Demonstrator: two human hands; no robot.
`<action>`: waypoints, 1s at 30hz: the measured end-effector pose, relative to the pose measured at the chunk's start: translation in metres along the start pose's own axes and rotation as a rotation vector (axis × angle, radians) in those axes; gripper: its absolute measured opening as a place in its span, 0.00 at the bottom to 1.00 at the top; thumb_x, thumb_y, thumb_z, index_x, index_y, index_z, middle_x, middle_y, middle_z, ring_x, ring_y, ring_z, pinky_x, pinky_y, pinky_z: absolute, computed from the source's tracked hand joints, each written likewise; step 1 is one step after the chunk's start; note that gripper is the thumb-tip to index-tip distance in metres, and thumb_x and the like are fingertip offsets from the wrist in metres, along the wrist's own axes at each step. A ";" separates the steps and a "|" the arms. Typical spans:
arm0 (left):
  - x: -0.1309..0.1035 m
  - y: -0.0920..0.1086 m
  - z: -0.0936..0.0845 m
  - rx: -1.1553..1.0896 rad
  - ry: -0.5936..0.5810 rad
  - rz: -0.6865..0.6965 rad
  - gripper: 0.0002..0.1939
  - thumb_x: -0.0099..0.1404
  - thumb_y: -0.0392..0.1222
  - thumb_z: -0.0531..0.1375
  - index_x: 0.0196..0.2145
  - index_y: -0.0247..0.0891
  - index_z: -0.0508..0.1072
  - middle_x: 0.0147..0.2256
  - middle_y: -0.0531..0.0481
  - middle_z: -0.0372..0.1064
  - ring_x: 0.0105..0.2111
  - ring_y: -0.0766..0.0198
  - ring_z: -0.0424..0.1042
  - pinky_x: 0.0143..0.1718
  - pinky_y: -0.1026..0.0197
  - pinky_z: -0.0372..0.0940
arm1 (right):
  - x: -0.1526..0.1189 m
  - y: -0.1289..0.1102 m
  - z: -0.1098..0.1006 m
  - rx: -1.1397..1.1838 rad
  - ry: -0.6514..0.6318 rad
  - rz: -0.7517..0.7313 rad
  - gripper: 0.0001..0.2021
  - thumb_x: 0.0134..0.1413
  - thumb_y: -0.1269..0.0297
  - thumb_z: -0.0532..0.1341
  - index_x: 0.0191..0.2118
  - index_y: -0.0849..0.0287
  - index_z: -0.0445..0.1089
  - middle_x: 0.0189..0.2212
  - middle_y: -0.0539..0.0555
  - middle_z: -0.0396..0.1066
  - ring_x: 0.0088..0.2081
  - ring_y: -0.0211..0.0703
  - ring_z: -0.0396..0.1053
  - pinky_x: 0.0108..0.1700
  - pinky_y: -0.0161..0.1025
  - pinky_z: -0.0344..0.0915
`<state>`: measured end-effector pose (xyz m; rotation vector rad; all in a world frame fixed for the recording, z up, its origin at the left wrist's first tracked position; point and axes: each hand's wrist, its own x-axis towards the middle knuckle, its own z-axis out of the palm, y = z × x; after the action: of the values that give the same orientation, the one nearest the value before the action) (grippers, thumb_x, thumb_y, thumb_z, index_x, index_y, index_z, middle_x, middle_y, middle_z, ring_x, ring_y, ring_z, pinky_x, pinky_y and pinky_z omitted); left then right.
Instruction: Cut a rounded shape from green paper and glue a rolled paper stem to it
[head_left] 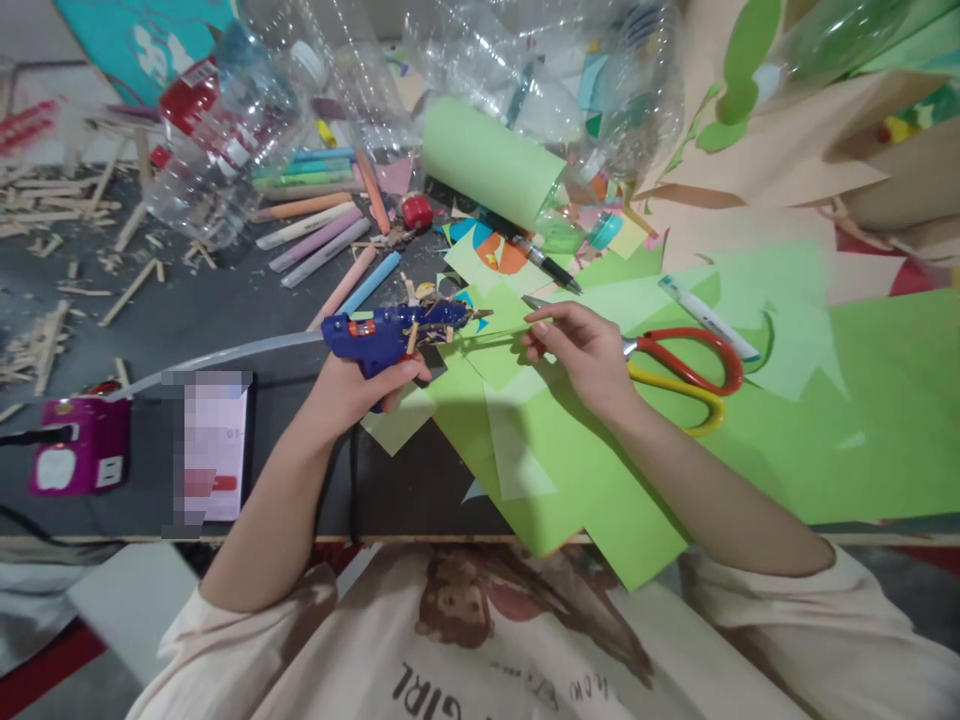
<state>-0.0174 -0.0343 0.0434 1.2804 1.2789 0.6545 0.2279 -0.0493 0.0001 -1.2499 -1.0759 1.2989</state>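
glue gun (pixel 375 338) mid-frame, clasped by left hand (pixel 367 388), could burn right hand (pixel 579 355), pinching green strip (pixel 504 333), if it slips.

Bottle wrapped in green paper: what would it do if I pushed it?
The bottle would probably roll: it's round and lies on its side. It's likely light, since its uncovered end looks like clear plastic. The black pen beside it might block it.

The right hand (pixel 581 355) masks the middle of the scissors (pixel 733 372), the left hand (pixel 337 400) covers part of the glue gun (pixel 379 338), pixelation obscures much of the phone (pixel 214 450), and the top edge crops several bottles (pixel 645 80).
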 end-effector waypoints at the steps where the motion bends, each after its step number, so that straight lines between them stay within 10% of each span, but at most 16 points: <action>1: 0.000 -0.001 -0.001 0.021 -0.008 -0.008 0.09 0.52 0.44 0.64 0.24 0.35 0.74 0.23 0.49 0.73 0.14 0.73 0.58 0.14 0.67 0.56 | 0.000 0.000 0.000 0.015 0.003 0.005 0.16 0.48 0.47 0.69 0.33 0.55 0.72 0.24 0.48 0.73 0.24 0.37 0.71 0.31 0.39 0.72; 30: 0.002 -0.002 0.004 0.237 0.062 -0.170 0.10 0.46 0.46 0.63 0.17 0.38 0.68 0.15 0.55 0.65 0.13 0.71 0.57 0.14 0.67 0.56 | -0.003 -0.001 0.001 -0.026 -0.056 -0.006 0.18 0.50 0.45 0.67 0.32 0.56 0.72 0.24 0.48 0.74 0.26 0.36 0.72 0.32 0.38 0.73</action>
<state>-0.0135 -0.0344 0.0400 1.3315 1.5332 0.4339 0.2266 -0.0519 0.0012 -1.2349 -1.1392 1.3259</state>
